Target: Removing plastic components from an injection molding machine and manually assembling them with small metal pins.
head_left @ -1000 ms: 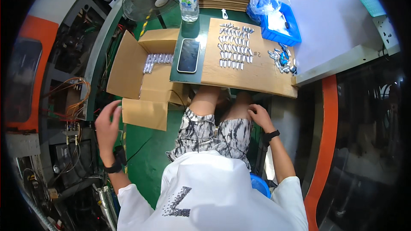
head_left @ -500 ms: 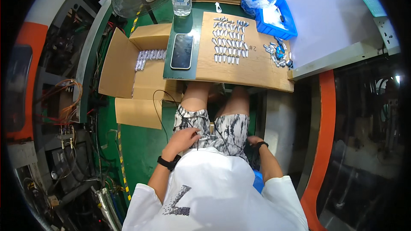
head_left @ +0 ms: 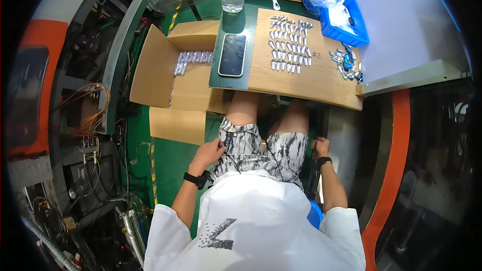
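Probably between steps: left hand (head_left: 208, 153) curled at patterned shorts (head_left: 288, 146), right hand (head_left: 322, 146) curled beside them, can't tell if either grip holds anything; silver metal parts (head_left: 289, 47) rowed on table (head_left: 235, 82) cardboard (head_left: 326, 84) call for a forward reach.

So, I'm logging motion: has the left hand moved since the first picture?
Yes, the left hand moved right: from left of the cardboard flap to near its lower-right corner, by the patterned shorts.

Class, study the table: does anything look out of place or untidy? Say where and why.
Yes: the loose pile of small metal parts at the right side of the brown board lies jumbled, while the other metal parts lie in fairly neat rows. The farthest row looks uneven too.
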Demonstrator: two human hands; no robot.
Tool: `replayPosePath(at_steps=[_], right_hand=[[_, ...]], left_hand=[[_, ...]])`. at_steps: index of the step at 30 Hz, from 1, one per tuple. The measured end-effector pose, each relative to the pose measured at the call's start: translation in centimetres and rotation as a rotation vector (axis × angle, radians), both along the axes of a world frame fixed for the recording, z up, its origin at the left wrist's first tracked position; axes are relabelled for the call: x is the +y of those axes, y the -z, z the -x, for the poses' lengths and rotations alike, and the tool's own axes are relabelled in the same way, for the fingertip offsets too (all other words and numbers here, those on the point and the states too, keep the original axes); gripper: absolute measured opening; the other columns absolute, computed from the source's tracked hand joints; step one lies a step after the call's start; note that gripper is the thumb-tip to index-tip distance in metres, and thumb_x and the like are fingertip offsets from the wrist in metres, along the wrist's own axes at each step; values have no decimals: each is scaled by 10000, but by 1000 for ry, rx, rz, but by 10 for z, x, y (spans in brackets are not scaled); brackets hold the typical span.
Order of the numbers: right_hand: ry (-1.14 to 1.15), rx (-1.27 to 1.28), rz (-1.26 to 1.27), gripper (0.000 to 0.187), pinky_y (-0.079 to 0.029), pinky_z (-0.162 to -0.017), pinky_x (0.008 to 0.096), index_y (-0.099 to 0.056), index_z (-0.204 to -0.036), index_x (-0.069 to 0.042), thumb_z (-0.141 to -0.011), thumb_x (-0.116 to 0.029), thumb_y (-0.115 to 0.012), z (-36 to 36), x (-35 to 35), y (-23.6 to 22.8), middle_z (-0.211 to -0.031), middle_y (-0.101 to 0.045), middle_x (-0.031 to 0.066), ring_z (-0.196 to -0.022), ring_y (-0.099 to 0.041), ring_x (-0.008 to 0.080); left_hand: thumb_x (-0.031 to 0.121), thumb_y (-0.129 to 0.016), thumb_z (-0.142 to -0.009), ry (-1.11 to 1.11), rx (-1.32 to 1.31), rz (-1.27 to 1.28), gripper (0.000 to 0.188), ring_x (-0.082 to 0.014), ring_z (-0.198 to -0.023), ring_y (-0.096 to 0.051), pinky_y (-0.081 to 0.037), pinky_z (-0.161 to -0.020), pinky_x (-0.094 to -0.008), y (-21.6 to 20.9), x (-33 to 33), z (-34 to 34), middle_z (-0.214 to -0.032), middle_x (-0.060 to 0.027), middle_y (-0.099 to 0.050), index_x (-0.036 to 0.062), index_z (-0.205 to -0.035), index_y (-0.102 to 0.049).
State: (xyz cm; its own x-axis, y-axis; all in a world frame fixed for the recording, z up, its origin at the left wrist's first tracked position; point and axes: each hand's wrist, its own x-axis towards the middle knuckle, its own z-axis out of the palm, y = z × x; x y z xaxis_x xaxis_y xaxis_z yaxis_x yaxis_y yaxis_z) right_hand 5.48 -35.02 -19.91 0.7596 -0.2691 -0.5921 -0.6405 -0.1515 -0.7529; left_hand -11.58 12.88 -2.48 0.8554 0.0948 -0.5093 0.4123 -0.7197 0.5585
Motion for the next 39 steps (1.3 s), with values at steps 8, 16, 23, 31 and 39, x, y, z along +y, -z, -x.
replayPosePath(at_steps=[8, 16, 23, 31, 39], right_hand=[[-468, -584, 183, 282, -500, -840, 264, -638, -1165, 17, -902, -14, -539, -75, 98, -52, -1068, -692, 115, -971, -650, 178], [-750, -350, -396, 251, -475, -907, 266, -628, -1166, 30, -939, -50, -559, 6, 191, -163, -1067, -696, 108, -1005, -641, 165], [-304, -321, -1133, 255, -420, -999, 440, -646, -1116, -35, -869, -17, -590, 60, 82, -262, -1028, -687, 123, -1046, -616, 282], [250, -883, -1089, 188, -380, -982, 421, -656, -950, -74, -791, 18, -614, 121, -40, -339, -805, -634, 25, -907, -540, 228], [-345, -73, -162, 220, -492, -859, 282, -653, -1072, 29, -920, -121, -598, 131, 47, -296, -983, -700, 110, -923, -649, 155]], left_hand=[[300, -627, -879, -162, 4, 59, 276, -382, -826, -614, -478, -691, -456, -9, -7, 23, -851, -175, -645, 44, -943, -547], [299, -622, -878, -247, -92, -60, 269, -385, -801, -605, -475, -677, -448, -3, -16, 37, -852, -176, -638, 45, -947, -565], [280, -602, -879, -180, -82, -42, 249, -393, -800, -608, -476, -676, -464, -7, -14, 20, -856, -182, -643, 33, -878, -573], [269, -572, -901, -37, -267, -100, 264, -424, -753, -593, -464, -649, -513, 8, -11, -15, -797, -217, -619, 17, -824, -563], [255, -580, -891, 73, -274, -70, 231, -408, -764, -604, -472, -666, -493, -16, -29, -65, -824, -207, -642, 29, -846, -595]])
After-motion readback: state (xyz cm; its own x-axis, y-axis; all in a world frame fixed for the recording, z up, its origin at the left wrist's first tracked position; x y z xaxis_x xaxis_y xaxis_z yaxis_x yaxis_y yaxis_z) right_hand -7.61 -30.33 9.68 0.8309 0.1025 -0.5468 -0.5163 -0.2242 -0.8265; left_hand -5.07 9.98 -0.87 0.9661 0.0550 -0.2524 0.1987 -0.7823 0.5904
